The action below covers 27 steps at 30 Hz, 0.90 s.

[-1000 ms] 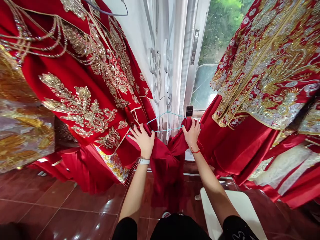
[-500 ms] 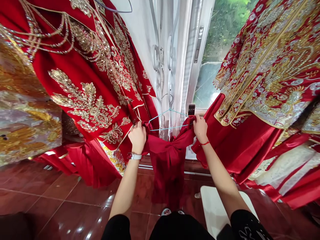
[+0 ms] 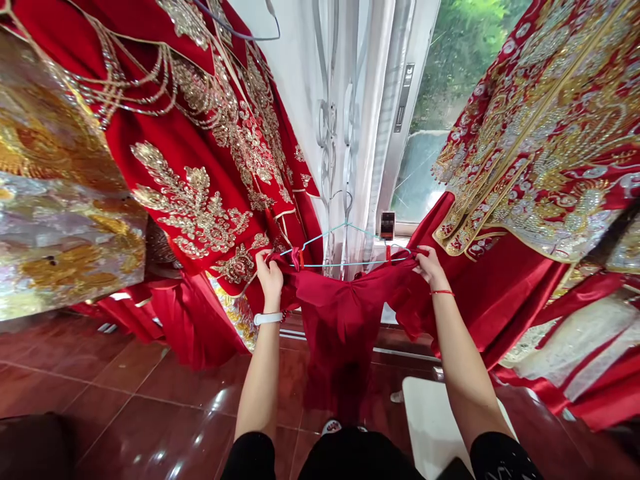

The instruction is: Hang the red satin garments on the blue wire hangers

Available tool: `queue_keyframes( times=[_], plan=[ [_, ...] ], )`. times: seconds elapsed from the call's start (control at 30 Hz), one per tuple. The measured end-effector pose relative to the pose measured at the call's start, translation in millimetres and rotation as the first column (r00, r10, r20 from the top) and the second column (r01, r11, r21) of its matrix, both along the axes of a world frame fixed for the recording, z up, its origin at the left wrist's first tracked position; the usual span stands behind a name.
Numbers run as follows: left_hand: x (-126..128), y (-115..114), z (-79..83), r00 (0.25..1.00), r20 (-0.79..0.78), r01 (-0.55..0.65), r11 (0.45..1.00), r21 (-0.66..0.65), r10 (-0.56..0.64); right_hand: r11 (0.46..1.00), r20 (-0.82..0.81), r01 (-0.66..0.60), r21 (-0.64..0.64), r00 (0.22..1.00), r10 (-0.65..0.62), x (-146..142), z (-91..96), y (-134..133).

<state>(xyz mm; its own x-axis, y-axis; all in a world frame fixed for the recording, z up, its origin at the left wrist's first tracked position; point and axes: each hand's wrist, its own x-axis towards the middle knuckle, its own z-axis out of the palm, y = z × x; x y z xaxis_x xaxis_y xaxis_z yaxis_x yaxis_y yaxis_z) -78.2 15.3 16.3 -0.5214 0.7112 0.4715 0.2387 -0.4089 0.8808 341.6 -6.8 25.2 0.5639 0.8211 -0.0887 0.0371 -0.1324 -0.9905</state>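
Note:
A dark red dress [image 3: 340, 313] hangs in front of me on a thin light-blue wire hanger [image 3: 345, 225], its lower part reaching down toward my feet. My left hand [image 3: 270, 273] pinches the dress's left shoulder edge, close to the hanger's end. At the opposite shoulder, my right hand [image 3: 429, 263] is closed on the cloth of the sleeve. The hanger's ends show past the narrow straps, and a small tag [image 3: 387, 225] stands by the right strap. The dress is spread wide between both hands.
Red gowns with gold embroidery hang at the left [image 3: 195, 207] and right [image 3: 525, 153]. Behind are white scrollwork metal [image 3: 334, 133] and a window [image 3: 425, 160]. A white stool [image 3: 435, 420] stands on the glossy red tile floor [image 3: 165, 400] at lower right.
My hands have moved apart, the right one farther outward, stretching the dress's shoulders past the hanger. More of the hanger ends and straps now shows. The view has shifted slightly.

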Motion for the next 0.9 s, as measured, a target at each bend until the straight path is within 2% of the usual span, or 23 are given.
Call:
queue_keyframes(
  times=[0.07, 0.13, 0.2, 0.27, 0.33, 0.4, 0.43, 0.5, 0.57, 0.63, 0.73, 0.9],
  plan=[
    [3, 0, -11.1, 0.990, 0.137, 0.025, 0.999, -0.023, -0.021, 0.997, -0.092, -0.066, 0.036, 0.993, 0.069, -4, -12.2, -10],
    [4, -1, -23.4, 0.941, 0.331, 0.110, 0.988, -0.112, -0.067, 0.984, -0.124, -0.141, 0.111, 0.980, 0.154, -9, -20.9, -14],
    [3, -3, -33.8, 0.881, 0.465, 0.192, 0.963, -0.187, -0.085, 0.966, -0.052, -0.143, 0.216, 0.986, 0.157, -13, -23.4, -10],
    [2, -8, -38.5, 0.873, 0.480, 0.203, 0.958, -0.205, -0.082, 0.944, 0.073, -0.107, 0.311, 0.993, 0.089, -17, -20.0, -1],
    [5, -16, -34.8, 0.936, 0.352, 0.110, 0.970, -0.218, -0.027, 0.931, 0.218, -0.119, 0.345, 0.975, 0.043, -23, -13.7, 11],
    [15, -27, -23.0, 0.994, 0.068, -0.071, 0.974, -0.217, 0.087, 0.924, 0.346, -0.184, 0.335, 0.936, 0.061, -31, -8.2, 20],
    [23, -33, -15.1, 0.984, -0.113, -0.159, 0.969, -0.190, 0.140, 0.920, 0.392, -0.218, 0.326, 0.917, 0.078, -36, -6.2, 23],
    [41, -43, 1.8, 0.889, -0.432, -0.219, 0.969, -0.114, 0.150, 0.919, 0.453, -0.256, 0.299, 0.886, 0.099, -44, -3.8, 26],
    [58, -48, 15.7, 0.777, -0.624, -0.186, 0.977, -0.106, 0.080, 0.935, 0.499, -0.244, 0.259, 0.862, 0.087, -50, -2.3, 26],
    [69, -49, 22.8, 0.714, -0.699, -0.176, 0.974, -0.146, 0.024, 0.957, 0.551, -0.198, 0.214, 0.833, 0.049, -53, -0.3, 25],
    [69, -44, 21.7, 0.685, -0.729, -0.173, 0.968, -0.182, -0.014, 0.980, 0.639, -0.103, 0.170, 0.768, -0.030, -56, 3.9, 22],
    [50, -39, 14.3, 0.632, -0.755, 0.032, 0.979, -0.203, -0.177, 0.982, 0.769, 0.033, 0.187, 0.617, -0.167, -61, 10.3, 17]
  ],
)
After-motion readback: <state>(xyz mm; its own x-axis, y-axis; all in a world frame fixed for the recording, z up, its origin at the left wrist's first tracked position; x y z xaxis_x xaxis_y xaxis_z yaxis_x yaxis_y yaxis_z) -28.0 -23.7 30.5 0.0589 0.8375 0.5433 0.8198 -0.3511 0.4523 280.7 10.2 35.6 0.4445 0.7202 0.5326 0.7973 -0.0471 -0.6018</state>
